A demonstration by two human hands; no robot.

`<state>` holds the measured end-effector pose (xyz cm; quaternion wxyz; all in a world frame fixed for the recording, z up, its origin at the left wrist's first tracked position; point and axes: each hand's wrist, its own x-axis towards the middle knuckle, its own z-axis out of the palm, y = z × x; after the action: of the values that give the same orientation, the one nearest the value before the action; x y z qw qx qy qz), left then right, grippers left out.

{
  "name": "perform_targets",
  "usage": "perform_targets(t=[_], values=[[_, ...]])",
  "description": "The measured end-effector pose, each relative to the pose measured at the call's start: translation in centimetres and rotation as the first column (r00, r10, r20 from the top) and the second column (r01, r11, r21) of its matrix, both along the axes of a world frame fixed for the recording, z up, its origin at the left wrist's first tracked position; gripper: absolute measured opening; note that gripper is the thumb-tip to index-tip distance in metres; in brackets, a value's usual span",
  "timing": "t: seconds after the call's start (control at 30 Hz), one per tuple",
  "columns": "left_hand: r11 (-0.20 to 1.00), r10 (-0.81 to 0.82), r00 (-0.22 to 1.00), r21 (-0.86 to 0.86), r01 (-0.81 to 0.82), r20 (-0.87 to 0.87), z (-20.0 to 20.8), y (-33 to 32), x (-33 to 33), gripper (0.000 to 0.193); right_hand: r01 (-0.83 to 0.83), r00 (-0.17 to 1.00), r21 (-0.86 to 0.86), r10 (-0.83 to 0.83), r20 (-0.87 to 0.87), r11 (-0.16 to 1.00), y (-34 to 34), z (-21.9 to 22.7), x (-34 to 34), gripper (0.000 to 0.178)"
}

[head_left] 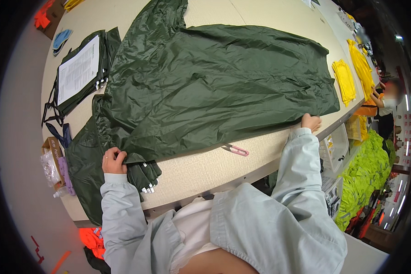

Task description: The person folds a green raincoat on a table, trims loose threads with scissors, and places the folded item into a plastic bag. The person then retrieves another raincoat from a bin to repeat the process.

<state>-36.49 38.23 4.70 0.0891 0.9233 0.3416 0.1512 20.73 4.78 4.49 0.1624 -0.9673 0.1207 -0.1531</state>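
A dark green raincoat [214, 82], thin and creased, lies spread across the table, its sleeve reaching toward the far edge. At the left, my left hand [114, 160] is closed on the raincoat's near edge, thumb and fingers pinched together. My right hand [311, 122] has its fingers curled on the near edge at the right end, close to the hem. Between my hands, pink-handled thread snips [236, 150] lie on the table just below the cloth. Folded green pieces with white tags [147, 176] stick out beside my left hand.
The pale table [201, 173] ends in front of me. A stack of green garments carries a printed sheet [79, 71] at the left. Yellow folded garments [344, 82] lie at the right. Beyond are lime-yellow garments [365, 173] and another person [389, 102]. A small cardboard box [55, 148] sits at left.
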Motion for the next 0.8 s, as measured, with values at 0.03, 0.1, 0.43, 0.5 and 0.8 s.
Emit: perform_targets(t=[0.03, 0.1, 0.43, 0.5, 0.8], values=[[0.999, -0.028, 0.999, -0.045, 0.027, -0.019, 1.1, -0.3, 1.3, 0.030, -0.186, 0.938, 0.044, 0.164, 0.305, 0.981, 1.2, 1.5, -0.7, 0.035], [0.990, -0.070, 0.995, -0.128, 0.060, -0.076, 4.6, -1.0, 3.4, 0.029, -0.573, 0.674, 0.002, 0.470, 0.569, 0.819, 6.2, 4.9, -3.2, 0.040], [1.000, 0.001, 0.973, 0.010, 0.001, -0.229, -0.4, 1.0, 5.0, 0.052, -0.843, 0.350, 0.281, 0.865, -0.360, 0.458, 30.8, 0.6, -12.9, 0.026], [0.998, 0.056, 0.961, 0.044, -0.046, -0.270, -2.0, 0.5, 4.7, 0.054, -0.908, 0.411, 0.010, 0.896, -0.167, 0.419, 30.8, -0.4, -13.7, 0.024], [0.994, -0.025, 0.997, 0.106, 0.017, 0.070, 2.2, -2.1, 8.7, 0.040, -0.654, 0.569, -0.061, 0.543, 0.617, 0.754, 10.6, 6.6, 0.1, 0.022]])
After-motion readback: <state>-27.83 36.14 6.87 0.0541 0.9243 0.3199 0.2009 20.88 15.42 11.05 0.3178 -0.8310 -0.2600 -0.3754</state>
